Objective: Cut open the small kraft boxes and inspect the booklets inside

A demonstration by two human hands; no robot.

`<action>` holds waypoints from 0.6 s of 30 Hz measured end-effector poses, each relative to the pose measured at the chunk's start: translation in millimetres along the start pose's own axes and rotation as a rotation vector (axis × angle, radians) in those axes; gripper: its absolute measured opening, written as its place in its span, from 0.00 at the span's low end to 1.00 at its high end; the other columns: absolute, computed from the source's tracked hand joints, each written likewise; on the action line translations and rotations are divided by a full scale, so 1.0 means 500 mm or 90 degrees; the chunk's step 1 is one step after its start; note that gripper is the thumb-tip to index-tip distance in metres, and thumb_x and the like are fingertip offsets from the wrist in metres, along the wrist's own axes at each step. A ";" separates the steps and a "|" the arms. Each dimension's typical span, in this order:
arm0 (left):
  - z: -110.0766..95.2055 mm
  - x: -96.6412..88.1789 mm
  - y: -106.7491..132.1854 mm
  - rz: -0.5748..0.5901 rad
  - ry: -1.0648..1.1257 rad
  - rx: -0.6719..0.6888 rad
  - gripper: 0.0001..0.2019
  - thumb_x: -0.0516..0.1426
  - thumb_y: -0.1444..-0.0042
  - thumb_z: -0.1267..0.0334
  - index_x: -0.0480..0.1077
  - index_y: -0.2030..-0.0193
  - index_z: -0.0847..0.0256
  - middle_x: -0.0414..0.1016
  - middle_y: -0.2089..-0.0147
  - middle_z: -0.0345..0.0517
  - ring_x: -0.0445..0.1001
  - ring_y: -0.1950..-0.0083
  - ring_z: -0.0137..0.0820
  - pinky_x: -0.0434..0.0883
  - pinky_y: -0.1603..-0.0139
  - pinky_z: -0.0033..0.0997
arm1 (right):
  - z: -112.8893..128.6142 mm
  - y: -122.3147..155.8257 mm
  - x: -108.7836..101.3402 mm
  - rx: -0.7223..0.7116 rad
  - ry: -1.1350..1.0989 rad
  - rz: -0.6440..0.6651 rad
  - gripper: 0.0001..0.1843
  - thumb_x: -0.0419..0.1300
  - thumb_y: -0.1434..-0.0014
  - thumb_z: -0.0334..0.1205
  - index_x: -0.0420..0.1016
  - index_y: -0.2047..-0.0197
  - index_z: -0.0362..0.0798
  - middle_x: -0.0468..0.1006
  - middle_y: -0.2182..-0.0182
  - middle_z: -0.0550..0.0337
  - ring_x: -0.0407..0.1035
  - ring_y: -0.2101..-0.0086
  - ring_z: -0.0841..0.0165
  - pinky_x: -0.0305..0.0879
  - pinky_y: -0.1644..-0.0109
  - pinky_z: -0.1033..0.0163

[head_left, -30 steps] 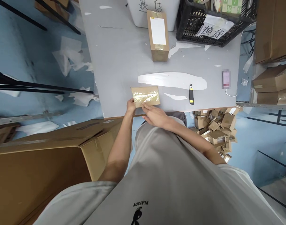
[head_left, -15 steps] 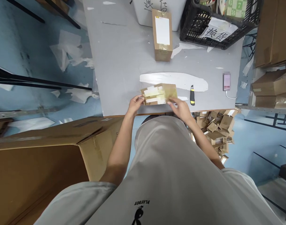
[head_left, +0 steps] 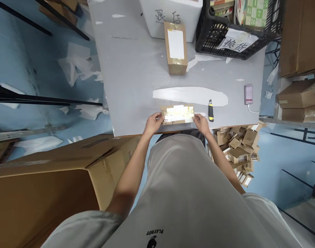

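Between my two hands is a small brown cardboard box (head_left: 178, 114) with white label strips and shiny clear tape on its upper face. My left hand (head_left: 154, 123) grips its left end, fingers closed on the edge. On the right end my right hand (head_left: 200, 123) pinches it with thumb and fingers. Just right of that hand lies a yellow and black utility knife (head_left: 211, 111). A long white bare patch (head_left: 190, 95) shows on the grey tabletop beyond the box.
Farther back stand a taped carton (head_left: 176, 50), a white bin (head_left: 152, 24) and a black crate (head_left: 211, 41) of books. A phone (head_left: 248, 94) lies at the right. Below are a large open carton (head_left: 103, 179) at left and a pile of small boxes (head_left: 240, 151) at right.
The small box has turned to lie straighter, its taped label face now fully up. My right hand has shifted to grip its right end. The whole view has tilted slightly upward.
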State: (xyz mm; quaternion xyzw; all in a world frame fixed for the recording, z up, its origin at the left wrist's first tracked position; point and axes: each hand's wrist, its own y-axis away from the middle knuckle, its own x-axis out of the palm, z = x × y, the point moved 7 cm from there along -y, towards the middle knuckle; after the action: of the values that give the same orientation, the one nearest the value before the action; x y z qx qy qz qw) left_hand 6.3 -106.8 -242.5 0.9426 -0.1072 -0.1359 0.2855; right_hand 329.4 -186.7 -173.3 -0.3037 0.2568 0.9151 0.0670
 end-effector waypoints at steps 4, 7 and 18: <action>0.013 -0.014 0.000 0.037 0.014 -0.071 0.29 0.73 0.44 0.39 0.84 0.49 0.63 0.89 0.45 0.59 0.86 0.43 0.50 0.83 0.37 0.49 | -0.013 -0.017 0.018 0.035 -0.010 0.063 0.12 0.66 0.27 0.46 0.85 0.47 0.49 0.92 0.48 0.47 0.88 0.50 0.53 0.82 0.38 0.47; -0.027 -0.021 -0.038 -0.017 0.029 -0.059 0.29 0.72 0.38 0.41 0.82 0.41 0.61 0.86 0.36 0.62 0.83 0.32 0.52 0.80 0.29 0.51 | -0.010 -0.061 0.003 0.045 -0.031 0.083 0.15 0.69 0.29 0.48 0.86 0.44 0.50 0.91 0.45 0.45 0.88 0.47 0.52 0.83 0.37 0.46; -0.307 0.062 -0.342 -0.109 0.036 -0.010 0.43 0.70 0.33 0.58 0.61 0.16 0.62 0.63 0.15 0.71 0.77 0.24 0.52 0.72 0.20 0.51 | 0.195 -0.439 -0.014 -0.033 -0.194 0.020 0.50 0.71 0.32 0.63 0.68 0.19 0.40 0.69 0.20 0.33 0.73 0.27 0.43 0.67 0.19 0.42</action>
State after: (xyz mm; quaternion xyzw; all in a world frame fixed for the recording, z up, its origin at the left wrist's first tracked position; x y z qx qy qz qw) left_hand 105.3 101.8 -222.5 0.9495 -0.0167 -0.1339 0.2833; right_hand 345.4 51.9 -196.4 -0.1588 0.2249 0.9578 0.0831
